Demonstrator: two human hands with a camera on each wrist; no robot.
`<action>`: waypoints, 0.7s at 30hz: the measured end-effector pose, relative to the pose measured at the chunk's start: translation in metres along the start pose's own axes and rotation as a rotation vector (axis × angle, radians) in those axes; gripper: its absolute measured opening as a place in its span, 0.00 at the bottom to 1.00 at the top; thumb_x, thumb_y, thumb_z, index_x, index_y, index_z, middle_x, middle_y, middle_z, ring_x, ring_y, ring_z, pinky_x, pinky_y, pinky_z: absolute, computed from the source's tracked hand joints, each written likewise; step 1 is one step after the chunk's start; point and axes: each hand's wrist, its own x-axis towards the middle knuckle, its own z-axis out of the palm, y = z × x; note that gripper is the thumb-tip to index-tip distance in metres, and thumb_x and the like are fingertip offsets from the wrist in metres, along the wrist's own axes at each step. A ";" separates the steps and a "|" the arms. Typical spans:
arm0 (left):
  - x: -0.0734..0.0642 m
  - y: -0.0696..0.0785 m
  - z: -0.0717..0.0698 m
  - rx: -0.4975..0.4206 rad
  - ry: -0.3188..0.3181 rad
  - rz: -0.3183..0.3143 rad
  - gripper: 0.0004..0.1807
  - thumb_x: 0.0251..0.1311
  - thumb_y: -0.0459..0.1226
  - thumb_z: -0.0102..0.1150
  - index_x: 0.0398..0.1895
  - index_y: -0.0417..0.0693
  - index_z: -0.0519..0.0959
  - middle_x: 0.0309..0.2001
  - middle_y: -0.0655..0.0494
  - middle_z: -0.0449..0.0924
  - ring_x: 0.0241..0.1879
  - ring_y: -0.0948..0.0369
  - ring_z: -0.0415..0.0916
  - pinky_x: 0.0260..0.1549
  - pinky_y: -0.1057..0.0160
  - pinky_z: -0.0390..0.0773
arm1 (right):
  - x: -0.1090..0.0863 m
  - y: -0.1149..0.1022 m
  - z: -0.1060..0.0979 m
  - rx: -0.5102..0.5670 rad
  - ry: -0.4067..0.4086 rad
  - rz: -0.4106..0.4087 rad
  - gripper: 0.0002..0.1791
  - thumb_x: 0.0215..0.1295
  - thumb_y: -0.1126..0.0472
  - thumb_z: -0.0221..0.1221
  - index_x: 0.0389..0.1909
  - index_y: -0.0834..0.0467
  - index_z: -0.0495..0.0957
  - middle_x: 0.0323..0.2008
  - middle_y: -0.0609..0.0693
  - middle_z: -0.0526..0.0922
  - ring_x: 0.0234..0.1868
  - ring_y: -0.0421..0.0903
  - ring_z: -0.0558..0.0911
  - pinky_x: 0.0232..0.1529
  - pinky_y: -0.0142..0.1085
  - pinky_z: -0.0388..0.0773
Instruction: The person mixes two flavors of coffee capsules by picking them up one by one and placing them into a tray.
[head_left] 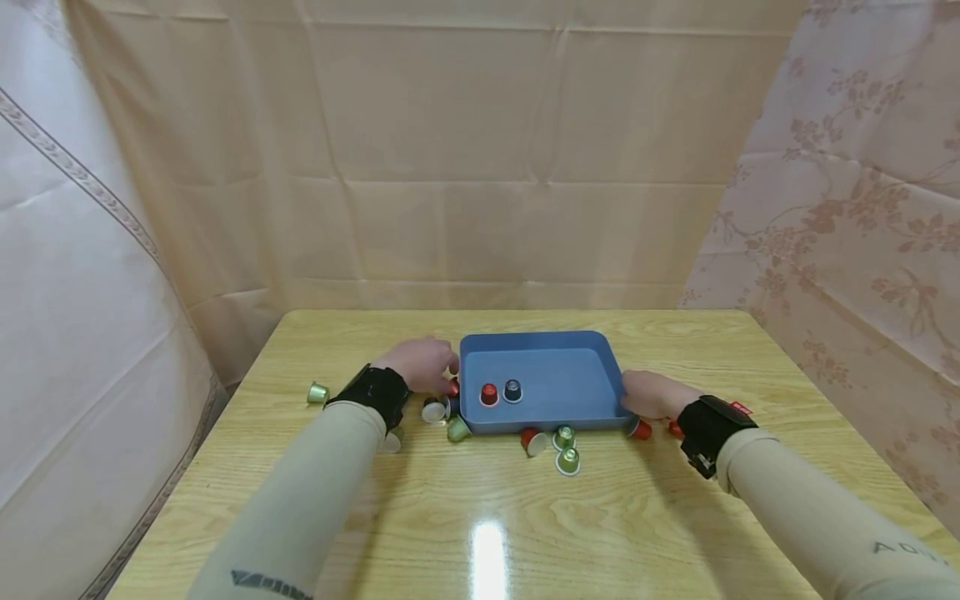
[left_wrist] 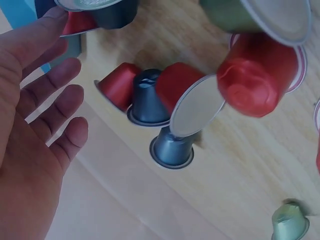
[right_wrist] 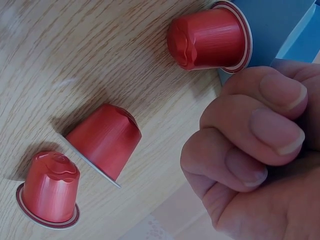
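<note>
A blue tray [head_left: 555, 417] lies on the table with a red coffee capsule [head_left: 489, 394] and a dark coffee capsule [head_left: 512, 391] standing in its left part. At its left wall is my left hand [head_left: 418, 364], fingers apart and loosely bent. In the left wrist view a fingertip of that hand overlaps a red capsule [left_wrist: 80, 22] beside the tray. My right hand [head_left: 654, 394] grips the tray's right edge; the right wrist view shows its fingers [right_wrist: 235, 125] curled in. Right by those fingers, a red capsule [right_wrist: 210, 40] lies against the tray wall.
Green capsules [head_left: 567, 461] and a red one [head_left: 533, 442] sit along the tray's near side. Several red and dark capsules [left_wrist: 172, 147] cluster left of the tray. A green capsule [head_left: 317, 393] lies farther left. Two red capsules [right_wrist: 107, 142] are near my right wrist. Curtains surround the table [head_left: 600, 533].
</note>
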 end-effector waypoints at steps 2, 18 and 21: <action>0.001 -0.001 0.003 0.000 0.010 0.016 0.10 0.57 0.44 0.66 0.41 0.53 0.84 0.39 0.56 0.79 0.36 0.60 0.72 0.39 0.56 0.77 | 0.000 0.000 0.000 -0.006 -0.001 -0.002 0.14 0.63 0.71 0.43 0.18 0.59 0.66 0.08 0.44 0.63 0.07 0.38 0.63 0.11 0.29 0.57; 0.000 0.003 0.011 0.050 0.044 0.017 0.12 0.58 0.48 0.65 0.41 0.55 0.85 0.40 0.57 0.82 0.39 0.58 0.74 0.44 0.55 0.77 | -0.001 -0.001 0.000 0.007 0.005 -0.031 0.14 0.64 0.71 0.42 0.18 0.59 0.65 0.08 0.44 0.62 0.06 0.37 0.61 0.10 0.28 0.56; 0.000 0.003 0.012 0.052 0.048 0.003 0.12 0.58 0.49 0.65 0.40 0.55 0.85 0.39 0.56 0.81 0.38 0.57 0.73 0.45 0.54 0.76 | -0.001 0.000 0.000 0.009 -0.005 -0.017 0.14 0.64 0.71 0.42 0.20 0.60 0.66 0.08 0.44 0.62 0.07 0.38 0.62 0.11 0.29 0.57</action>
